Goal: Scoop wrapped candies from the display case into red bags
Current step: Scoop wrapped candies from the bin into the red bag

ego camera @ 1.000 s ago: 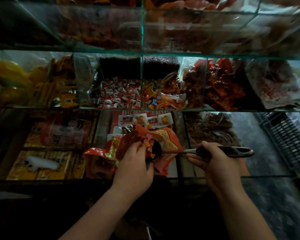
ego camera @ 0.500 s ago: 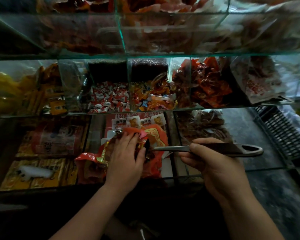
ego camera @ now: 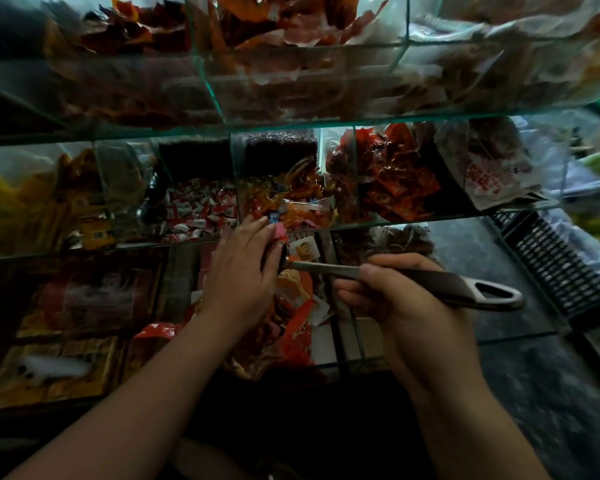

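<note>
My left hand (ego camera: 243, 275) grips the upper edge of a crumpled red and orange bag (ego camera: 291, 317) in front of the glass display case (ego camera: 361, 226). Its fingers hide the bag's mouth. My right hand (ego camera: 395, 299) holds the dark handle of a metal scoop (ego camera: 430, 282); the scoop's bowl points left and is hidden behind my left hand and the bag. Red-and-white wrapped candies (ego camera: 201, 213) fill a middle-shelf compartment just above my left hand. Orange and mixed wrapped candies (ego camera: 291, 202) fill the compartment to their right.
Glass shelves and dividers stand close above both hands. Red packets (ego camera: 388, 181) and a printed white bag (ego camera: 489, 168) sit to the right. Yellow packs (ego camera: 32, 206) lie at left, boxed goods (ego camera: 77, 303) below. A black plastic crate (ego camera: 555, 268) stands on the dark floor at right.
Both hands have moved up toward the middle shelf with the bag and scoop. The view has closed in on the case and tilted upward.
</note>
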`<state>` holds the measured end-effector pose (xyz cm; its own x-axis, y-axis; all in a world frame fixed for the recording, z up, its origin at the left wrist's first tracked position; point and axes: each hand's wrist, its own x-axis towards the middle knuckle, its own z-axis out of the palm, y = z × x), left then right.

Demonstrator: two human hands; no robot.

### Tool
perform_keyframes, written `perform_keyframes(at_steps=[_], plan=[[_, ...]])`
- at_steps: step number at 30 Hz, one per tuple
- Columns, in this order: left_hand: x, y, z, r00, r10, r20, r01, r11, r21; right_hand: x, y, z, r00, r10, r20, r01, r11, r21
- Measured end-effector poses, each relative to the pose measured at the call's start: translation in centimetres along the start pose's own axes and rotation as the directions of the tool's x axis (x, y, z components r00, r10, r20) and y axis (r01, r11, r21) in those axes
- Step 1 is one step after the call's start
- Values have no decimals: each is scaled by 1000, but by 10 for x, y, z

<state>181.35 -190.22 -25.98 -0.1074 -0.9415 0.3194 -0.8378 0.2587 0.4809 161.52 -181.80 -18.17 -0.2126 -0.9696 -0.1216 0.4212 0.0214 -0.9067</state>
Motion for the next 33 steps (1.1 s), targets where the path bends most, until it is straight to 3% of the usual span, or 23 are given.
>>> perform_keyframes(at_steps=[3,8,9,11,12,13,15,16,18,20,22,23,24,26,27,30,32,33], plan=[[34,5,0,1000,-6,-16,6,1000,-4,19,-4,6,997,-24,-71,26,999,28],[59,-4,-6,986,-164,-32,161,984,-76,63,6,21,989,-52,-140,69,991,118],[55,-8,-8,983,-181,-37,177,980,-92,73,11,25,989,-86,-124,96,993,75],[42,-15,-9,977,-212,-38,207,972,-114,91,23,31,966,-257,-32,246,950,-191],[37,-18,-9,974,-224,-33,219,969,-118,99,29,32,921,-383,76,383,846,-370],[32,-21,-9,972,-233,-26,228,966,-119,106,34,31,847,-477,236,525,675,-519],[26,-24,-9,969,-245,-3,243,962,-121,115,41,27,713,-448,540,694,337,-636],[24,-25,-9,969,-245,8,245,962,-121,115,42,25,705,-370,604,702,245,-669],[23,-26,-12,971,-239,14,239,963,-128,110,40,21,711,-325,623,691,158,-705],[21,-26,-14,972,-233,11,232,963,-137,99,34,18,681,-396,615,707,137,-694],[18,-27,-16,973,-231,5,229,962,-150,83,29,17,631,-485,605,744,159,-649],[15,-27,-16,972,-235,2,232,959,-160,76,28,15,635,-523,569,745,219,-630],[12,-28,-17,970,-242,1,238,956,-169,70,26,13,684,-531,500,702,291,-650],[5,-29,-16,966,-257,12,254,948,-190,49,21,14,889,-337,311,456,579,-675],[2,-29,-16,965,-261,18,259,944,-204,33,15,16,916,-290,276,401,671,-624],[-4,-25,-15,968,-251,10,245,938,-245,-13,-2,28,866,-399,301,499,725,-475],[-5,-21,-15,970,-242,-6,232,934,-270,-28,-5,40,921,-274,276,369,842,-394],[-7,-19,-17,969,-248,-10,235,929,-285,-34,-6,45,953,-126,276,223,908,-355]])
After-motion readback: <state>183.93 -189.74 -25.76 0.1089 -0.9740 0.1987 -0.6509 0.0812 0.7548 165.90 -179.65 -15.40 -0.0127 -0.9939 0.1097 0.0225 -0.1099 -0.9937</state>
